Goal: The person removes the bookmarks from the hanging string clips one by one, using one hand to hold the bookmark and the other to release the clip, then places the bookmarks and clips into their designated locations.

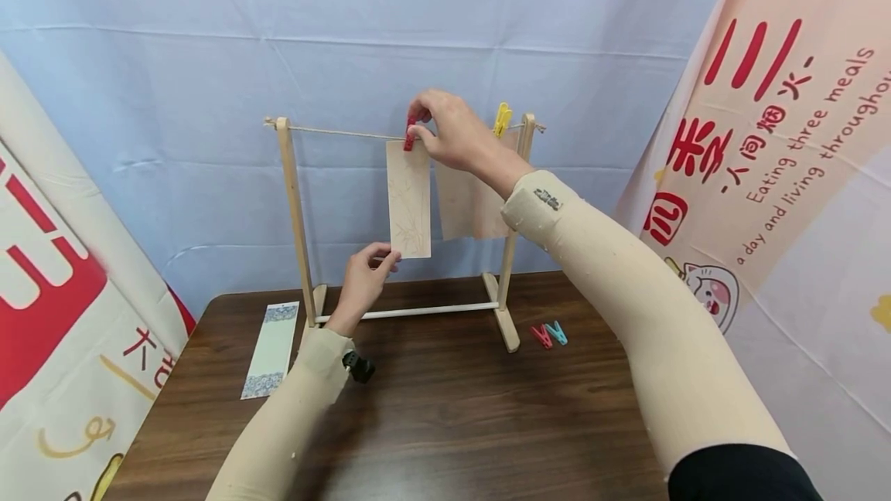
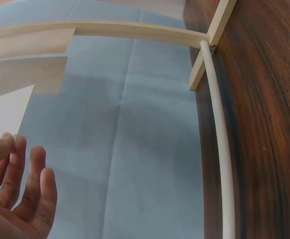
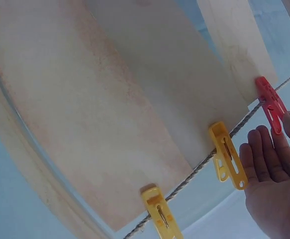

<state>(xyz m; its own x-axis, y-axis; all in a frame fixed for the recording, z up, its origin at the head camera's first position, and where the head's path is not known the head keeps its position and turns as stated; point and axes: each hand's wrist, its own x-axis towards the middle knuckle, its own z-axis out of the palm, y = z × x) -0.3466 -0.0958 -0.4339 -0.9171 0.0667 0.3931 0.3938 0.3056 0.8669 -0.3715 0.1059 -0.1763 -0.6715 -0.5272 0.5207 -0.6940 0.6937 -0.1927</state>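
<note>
Backdrop first: a pale blue cloth (image 1: 445,37) fills the top of the head view, with printed banners at either side. The right banner (image 1: 786,122) carries big red Chinese characters and the English line "Eating three meals a day and living throughou", cut off at the frame edge; the left banner (image 1: 49,300) shows only red and gold fragments I can't read.

Down to the dark wood bench (image 1: 431,424), lower centre, and on it the wooden rack (image 1: 295,215) with a string (image 1: 334,131) across the top. Centre frame hangs the narrow paper strip (image 1: 408,199), faint bamboo drawing on it. The right hand (image 1: 445,130) is up at the string, fingers pinching the red clip (image 1: 409,134) on the strip's top edge; in the right wrist view that clip sits on the string at the right of frame, fingertips on it. The left hand (image 1: 365,273) pinches the strip's lower left corner, steadying it.

My read: this is the pinning step, the clip being seated over paper and string. The next move calls for easing off the clip while the strip stays level, then letting go below.

Smaller bits: a wider sheet (image 1: 469,207) behind under a yellow clip (image 1: 502,119), a blue-patterned strip (image 1: 271,348) flat at lower left, and a red and teal clip pair (image 1: 550,333) lying by the rack's right foot
</note>
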